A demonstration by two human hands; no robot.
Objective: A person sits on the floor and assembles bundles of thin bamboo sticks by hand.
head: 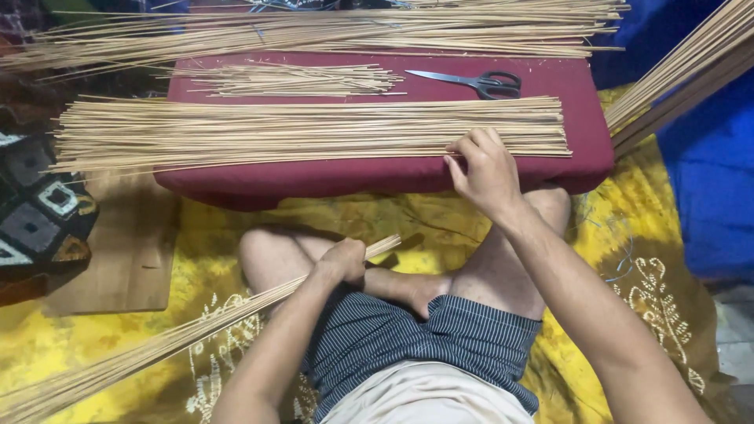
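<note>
**Two hands, two sets of sticks**

Two hands are at work. The right hand (485,171) has its fingers (471,149) curled down over the near edge of the flat row of sticks (314,133) on the red cushion (377,179); the fingertips press on the stick ends there, but whether they pinch any single stick cannot be told. The left hand (343,261) is clenched around a long bundle (196,330) that runs from just past the fist down to the lower left corner, over the bare knee.

Likely slips, as a judgement:
- The row lies close to the cushion's front edge. A drag toward the body could roll sticks off onto the yellow cloth (628,235).
- The bundle is gripped near one end only, so its long free part may sag, fan out or slide through the fist.
- The thin sticks look brittle; hard pressing at the edge could snap them.
- The scissors (471,82) lie open-bladed behind the row, within reach of a careless sweep.

Further back lie a small loose pile (290,80) and a long heap (314,31) across the top. More sticks (691,71) lean in at the upper right, against blue cloth (707,180).

No packages, labels or signs show. A patterned fabric (39,212) sits at the left, beside a wooden board (126,259).
</note>
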